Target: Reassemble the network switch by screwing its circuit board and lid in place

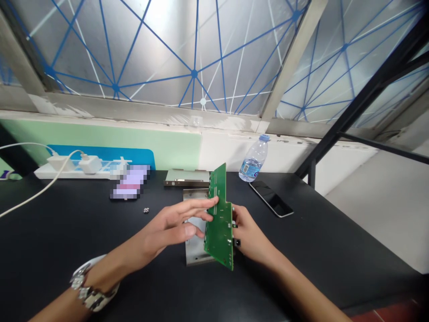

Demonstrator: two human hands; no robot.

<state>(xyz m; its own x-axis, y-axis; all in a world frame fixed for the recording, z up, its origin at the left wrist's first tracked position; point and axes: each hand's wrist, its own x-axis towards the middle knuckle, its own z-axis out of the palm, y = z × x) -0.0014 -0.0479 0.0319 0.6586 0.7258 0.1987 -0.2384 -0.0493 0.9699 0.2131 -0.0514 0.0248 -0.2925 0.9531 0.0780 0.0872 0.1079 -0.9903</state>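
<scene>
While the circuit board stands tilted on edge above an open metal tray, support is best shared. Right hand has hold of it at the right edge, by the connectors; fingers partly hidden behind the board, so how tightly they close I cannot tell. Left hand loosely open, fingers parted, index fingertip on the green face, thumb near the lower left edge; it seems to steady rather than grip.

Good practice, in my judgement: keep to the edges, spare the solder points, turn the board slowly, and keep its corners off the tray's metal rim.

Surface: matte black counter. Small cluster of metal bits, probably screws, lies left of the tray, best kept clear of the sleeveless forearm. A second metal piece lies behind. Dark phone and water bottle to the right; pixelated device and power strip to the left.

Room: frosted window with blue lines, pale green and white wall, black metal frame at right.
</scene>
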